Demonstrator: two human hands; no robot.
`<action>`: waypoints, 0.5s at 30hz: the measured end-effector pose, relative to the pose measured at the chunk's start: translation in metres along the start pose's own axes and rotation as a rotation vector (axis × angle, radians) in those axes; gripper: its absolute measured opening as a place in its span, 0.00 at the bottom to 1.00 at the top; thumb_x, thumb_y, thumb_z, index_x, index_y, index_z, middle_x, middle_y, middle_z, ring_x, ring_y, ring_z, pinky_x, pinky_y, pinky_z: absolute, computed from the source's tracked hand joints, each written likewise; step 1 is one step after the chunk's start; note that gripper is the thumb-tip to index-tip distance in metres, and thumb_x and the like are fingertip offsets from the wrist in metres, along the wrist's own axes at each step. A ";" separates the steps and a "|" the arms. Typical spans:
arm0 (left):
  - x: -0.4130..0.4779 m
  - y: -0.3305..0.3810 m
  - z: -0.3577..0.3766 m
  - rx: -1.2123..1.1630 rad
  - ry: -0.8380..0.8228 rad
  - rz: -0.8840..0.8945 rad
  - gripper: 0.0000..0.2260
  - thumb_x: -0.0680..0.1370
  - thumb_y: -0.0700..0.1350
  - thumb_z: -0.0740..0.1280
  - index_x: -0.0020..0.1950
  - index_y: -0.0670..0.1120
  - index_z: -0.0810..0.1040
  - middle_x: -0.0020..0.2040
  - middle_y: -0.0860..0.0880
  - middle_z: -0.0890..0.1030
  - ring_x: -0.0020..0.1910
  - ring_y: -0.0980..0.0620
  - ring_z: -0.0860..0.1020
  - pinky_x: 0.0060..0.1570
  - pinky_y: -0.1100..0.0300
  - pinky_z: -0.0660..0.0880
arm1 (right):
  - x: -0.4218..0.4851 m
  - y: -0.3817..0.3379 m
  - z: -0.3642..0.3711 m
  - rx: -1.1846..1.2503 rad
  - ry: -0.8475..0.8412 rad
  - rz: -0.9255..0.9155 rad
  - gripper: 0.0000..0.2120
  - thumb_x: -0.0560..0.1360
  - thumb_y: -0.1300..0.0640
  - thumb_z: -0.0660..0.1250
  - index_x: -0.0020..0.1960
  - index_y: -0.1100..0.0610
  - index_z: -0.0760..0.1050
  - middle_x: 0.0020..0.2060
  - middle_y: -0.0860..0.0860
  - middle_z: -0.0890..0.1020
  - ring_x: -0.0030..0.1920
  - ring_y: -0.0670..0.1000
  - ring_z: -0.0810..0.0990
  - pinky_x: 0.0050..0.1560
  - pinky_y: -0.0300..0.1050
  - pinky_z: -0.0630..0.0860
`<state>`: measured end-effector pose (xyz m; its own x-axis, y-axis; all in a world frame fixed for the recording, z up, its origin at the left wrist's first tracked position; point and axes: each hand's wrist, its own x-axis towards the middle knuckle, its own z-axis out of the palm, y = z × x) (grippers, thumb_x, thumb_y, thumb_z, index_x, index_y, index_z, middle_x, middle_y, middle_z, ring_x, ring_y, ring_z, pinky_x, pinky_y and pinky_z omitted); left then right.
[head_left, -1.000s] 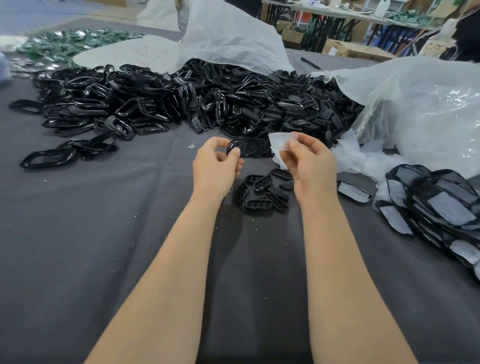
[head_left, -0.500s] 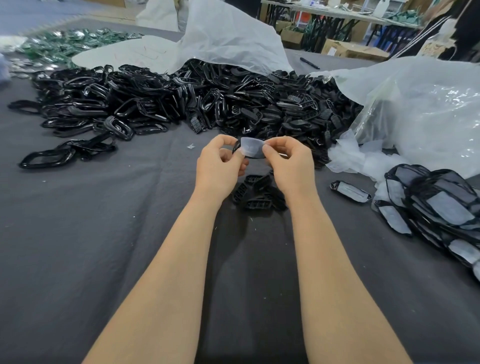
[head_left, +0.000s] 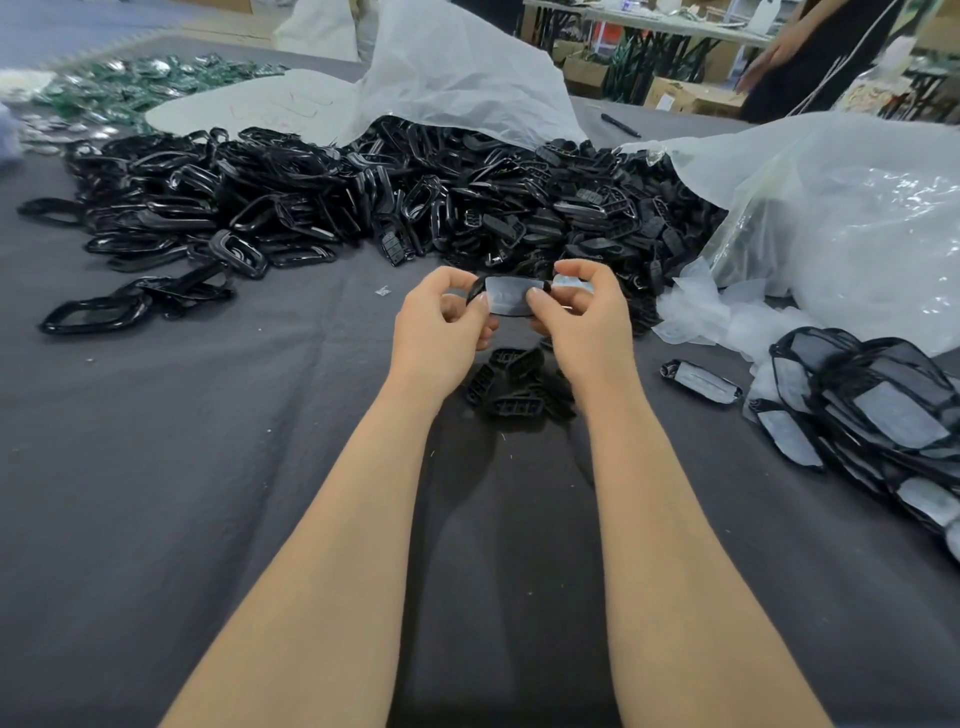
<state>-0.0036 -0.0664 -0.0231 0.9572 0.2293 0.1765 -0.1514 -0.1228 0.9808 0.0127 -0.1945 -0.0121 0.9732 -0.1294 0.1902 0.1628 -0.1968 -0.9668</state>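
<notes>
Grey cloth (head_left: 208, 493): left hand (head_left: 439, 332), right hand (head_left: 584, 325) pinch black frame (head_left: 506, 301); frame ends hidden by fingers.

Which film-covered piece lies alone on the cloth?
The piece right of the right hand: it lies flat by itself, while the rest overlap in the stack.

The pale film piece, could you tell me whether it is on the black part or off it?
On: the pale film lies across the black part, pinched between left hand and right hand.
</notes>
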 end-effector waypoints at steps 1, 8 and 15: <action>0.000 0.000 0.000 0.001 -0.003 -0.002 0.11 0.80 0.39 0.64 0.43 0.55 0.71 0.27 0.59 0.80 0.31 0.63 0.79 0.35 0.68 0.75 | 0.001 0.000 -0.001 0.039 -0.024 0.029 0.10 0.75 0.62 0.68 0.53 0.54 0.72 0.41 0.51 0.80 0.40 0.48 0.80 0.47 0.42 0.79; 0.000 -0.002 -0.001 0.018 -0.037 0.010 0.11 0.80 0.40 0.65 0.43 0.56 0.72 0.28 0.57 0.80 0.30 0.62 0.77 0.40 0.63 0.76 | 0.006 0.003 -0.007 0.181 -0.103 0.113 0.08 0.75 0.66 0.68 0.42 0.54 0.76 0.36 0.49 0.80 0.36 0.45 0.78 0.39 0.35 0.77; 0.000 -0.001 -0.002 0.040 -0.054 0.002 0.10 0.80 0.40 0.64 0.44 0.55 0.74 0.29 0.55 0.80 0.29 0.62 0.76 0.38 0.64 0.77 | 0.006 0.004 -0.014 0.190 -0.161 0.159 0.08 0.74 0.67 0.68 0.40 0.56 0.75 0.37 0.52 0.80 0.36 0.48 0.80 0.40 0.39 0.79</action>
<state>-0.0042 -0.0644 -0.0243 0.9690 0.1772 0.1723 -0.1440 -0.1618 0.9763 0.0170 -0.2096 -0.0123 0.9997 0.0148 0.0189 0.0189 0.0011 -0.9998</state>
